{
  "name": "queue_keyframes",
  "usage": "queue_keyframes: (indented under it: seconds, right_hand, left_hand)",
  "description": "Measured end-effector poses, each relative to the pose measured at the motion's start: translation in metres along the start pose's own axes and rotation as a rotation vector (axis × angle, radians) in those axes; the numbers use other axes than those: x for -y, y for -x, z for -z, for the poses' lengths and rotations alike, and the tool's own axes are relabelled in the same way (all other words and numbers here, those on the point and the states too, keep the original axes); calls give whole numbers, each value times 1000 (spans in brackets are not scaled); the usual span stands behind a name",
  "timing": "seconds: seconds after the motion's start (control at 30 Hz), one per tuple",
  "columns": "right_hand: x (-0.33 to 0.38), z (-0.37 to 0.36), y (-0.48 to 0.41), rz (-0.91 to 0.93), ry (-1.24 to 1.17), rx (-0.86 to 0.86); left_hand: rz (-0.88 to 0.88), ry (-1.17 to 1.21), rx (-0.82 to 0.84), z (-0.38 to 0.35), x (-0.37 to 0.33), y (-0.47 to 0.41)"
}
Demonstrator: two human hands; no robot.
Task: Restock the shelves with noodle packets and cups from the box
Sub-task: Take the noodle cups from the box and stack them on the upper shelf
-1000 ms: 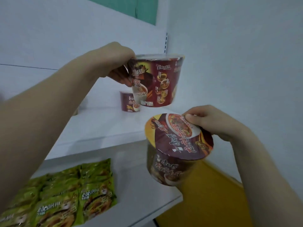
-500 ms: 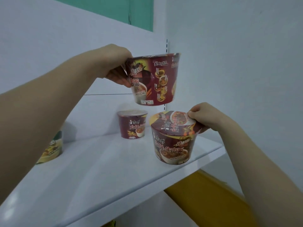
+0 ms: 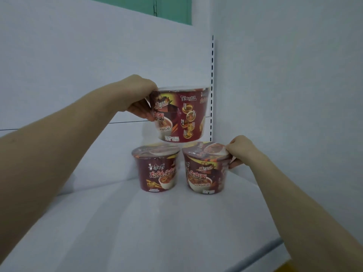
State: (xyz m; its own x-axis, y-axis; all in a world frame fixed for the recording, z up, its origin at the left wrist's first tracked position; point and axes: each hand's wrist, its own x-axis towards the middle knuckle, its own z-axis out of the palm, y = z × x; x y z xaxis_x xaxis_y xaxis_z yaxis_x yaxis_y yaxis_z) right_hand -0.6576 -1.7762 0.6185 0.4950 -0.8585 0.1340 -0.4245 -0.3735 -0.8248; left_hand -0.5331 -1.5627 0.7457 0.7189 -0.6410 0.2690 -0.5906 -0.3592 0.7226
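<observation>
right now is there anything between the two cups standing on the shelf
Nothing: in the head view only a narrow bare gap separates the left cup from the right cup on the shelf.

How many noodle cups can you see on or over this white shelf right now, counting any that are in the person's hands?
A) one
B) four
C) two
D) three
D: the left hand holds one cup in the air, the right hand grips the lid edge of a second cup on the shelf, and a third cup stands beside it, untouched.
</observation>
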Motion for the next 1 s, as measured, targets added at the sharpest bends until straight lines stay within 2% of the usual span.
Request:
queue_keyframes:
  seconds: [0.47, 1.0]
  right_hand:
    - [1, -35, -63, 59, -17, -82]
    - [5, -49, -88, 13, -28, -60]
  left_hand:
    - [38, -34, 30, -39, 5, -57]
    - [142, -40, 24, -63, 29, -97]
